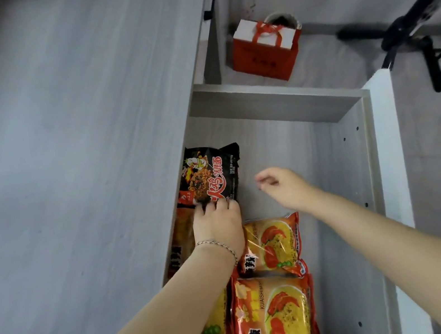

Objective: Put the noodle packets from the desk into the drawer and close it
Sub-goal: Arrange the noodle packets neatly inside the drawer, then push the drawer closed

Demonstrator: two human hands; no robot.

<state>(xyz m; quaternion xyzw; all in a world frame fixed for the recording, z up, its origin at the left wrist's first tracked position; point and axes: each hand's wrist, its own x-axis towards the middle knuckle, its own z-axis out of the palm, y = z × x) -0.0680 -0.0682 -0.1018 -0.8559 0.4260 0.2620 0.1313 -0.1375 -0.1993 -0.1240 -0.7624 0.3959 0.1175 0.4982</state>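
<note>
The drawer (pixel 331 165) stands pulled out from under the grey desk (pixel 80 162). A black noodle packet (pixel 211 174) lies at its far left, partly under the desk edge. My left hand (pixel 218 226) lies palm down with the fingertips on that packet's near end. Two orange and yellow noodle packets (pixel 274 242) (pixel 274 313) lie nearer me in the drawer, and more orange packets (pixel 181 232) show under my left arm. My right hand (pixel 284 185) hovers above the drawer floor, fingers loosely curled, holding nothing.
The drawer's white front panel (pixel 387 143) is on the right. A red and white gift bag (pixel 266 47) stands on the floor beyond the drawer. Black tripod legs (pixel 424 42) spread across the floor at the upper right.
</note>
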